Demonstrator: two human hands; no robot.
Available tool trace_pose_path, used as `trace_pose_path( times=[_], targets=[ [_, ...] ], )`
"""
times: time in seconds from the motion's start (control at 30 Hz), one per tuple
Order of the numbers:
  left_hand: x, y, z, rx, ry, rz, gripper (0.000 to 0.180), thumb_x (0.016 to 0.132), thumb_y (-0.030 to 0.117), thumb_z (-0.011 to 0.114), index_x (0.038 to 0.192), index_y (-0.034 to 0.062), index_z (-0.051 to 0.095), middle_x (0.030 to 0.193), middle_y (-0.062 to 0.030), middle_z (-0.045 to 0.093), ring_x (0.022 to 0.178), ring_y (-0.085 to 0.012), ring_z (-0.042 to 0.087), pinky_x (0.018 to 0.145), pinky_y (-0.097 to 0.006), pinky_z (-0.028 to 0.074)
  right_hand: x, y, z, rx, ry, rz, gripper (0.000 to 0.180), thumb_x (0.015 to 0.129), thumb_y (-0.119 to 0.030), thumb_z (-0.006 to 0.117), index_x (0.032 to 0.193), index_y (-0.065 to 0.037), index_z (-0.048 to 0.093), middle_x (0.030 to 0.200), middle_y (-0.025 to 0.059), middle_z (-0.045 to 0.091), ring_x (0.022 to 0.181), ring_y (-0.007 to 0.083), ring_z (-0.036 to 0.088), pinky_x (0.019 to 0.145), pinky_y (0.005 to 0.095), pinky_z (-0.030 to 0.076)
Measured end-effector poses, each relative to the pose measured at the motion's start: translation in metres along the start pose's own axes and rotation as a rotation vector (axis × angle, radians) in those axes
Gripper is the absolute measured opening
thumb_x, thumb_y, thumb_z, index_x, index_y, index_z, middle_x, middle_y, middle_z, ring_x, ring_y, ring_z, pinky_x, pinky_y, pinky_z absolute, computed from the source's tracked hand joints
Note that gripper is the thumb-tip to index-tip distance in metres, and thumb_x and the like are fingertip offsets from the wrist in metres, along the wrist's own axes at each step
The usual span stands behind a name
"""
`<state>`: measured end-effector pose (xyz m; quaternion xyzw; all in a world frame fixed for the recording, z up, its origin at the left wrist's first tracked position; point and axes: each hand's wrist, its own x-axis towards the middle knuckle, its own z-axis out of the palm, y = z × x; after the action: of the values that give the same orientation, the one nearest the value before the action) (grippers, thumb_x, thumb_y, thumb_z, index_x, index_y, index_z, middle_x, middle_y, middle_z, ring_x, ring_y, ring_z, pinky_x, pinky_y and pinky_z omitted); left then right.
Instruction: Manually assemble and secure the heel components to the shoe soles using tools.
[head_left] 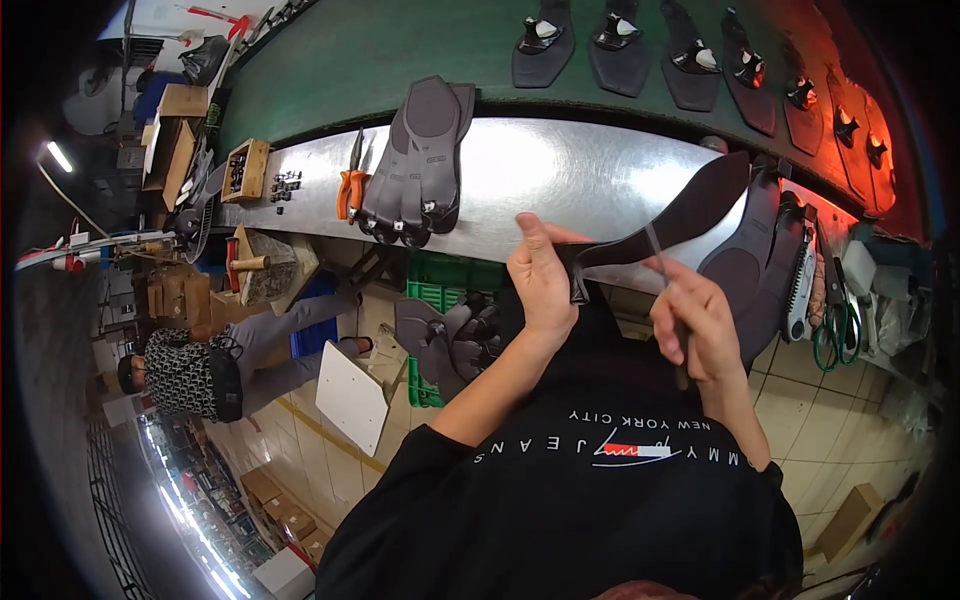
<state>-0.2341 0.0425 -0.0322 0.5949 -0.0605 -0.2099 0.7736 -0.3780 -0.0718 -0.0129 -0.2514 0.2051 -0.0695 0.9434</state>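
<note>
My left hand (pixel 543 275) is closed around the narrow end of a dark, curved, paddle-shaped piece (pixel 690 210), thumb up. The piece's broad end reaches to the right above the metal table. My right hand (pixel 695 320) is closed on a thin knife-like tool (pixel 653 238), slightly blurred; its slim grey tip lies against the piece's edge, and its handle's end shows below my fingers. On the table, left of my hands, lies a stack of similar dark paddle-shaped pieces (pixel 415 170) with shiny ends. Orange-handled pliers (pixel 350 190) lie beside that stack.
Several similar pieces (pixel 692 75) lie along a green surface (pixel 330 75) beyond the metal table (pixel 520 160). A wooden box (pixel 245 170) of small dark parts stands at left. Green scissors (pixel 838 325) hang at right. A green crate (pixel 425 385) stands below; a person (pixel 190 370) is at left.
</note>
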Motion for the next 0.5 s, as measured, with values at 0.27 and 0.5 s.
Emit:
trace_pose_path(
  times=[0.27,0.5],
  targets=[
    [0.004,0.014,0.002,0.072,0.045,-0.049,0.08,0.096,0.064,0.019,0.062,0.0019,0.056,0.057,-0.0035,0.056,0.051,-0.0089,0.05,0.054,-0.021,0.041,0.01,0.024,0.012,-1.286,0.087,-0.724,0.01,0.083,0.001,0.062,0.093,0.001,0.064,0.071,0.0107,0.062,0.06,0.0217,0.061,0.054,0.0305,0.046],
    [0.012,0.021,0.0,-0.089,0.041,-0.232,0.074,0.093,0.068,0.025,0.06,0.0064,0.049,0.053,-0.0024,0.05,0.048,-0.0117,0.047,0.042,-0.026,0.037,0.005,0.025,0.019,-1.365,-0.142,-0.8,0.011,0.079,0.001,0.065,0.09,-0.001,0.063,0.073,0.0125,0.063,0.063,0.0283,0.063,0.056,0.0343,0.048]
  ],
)
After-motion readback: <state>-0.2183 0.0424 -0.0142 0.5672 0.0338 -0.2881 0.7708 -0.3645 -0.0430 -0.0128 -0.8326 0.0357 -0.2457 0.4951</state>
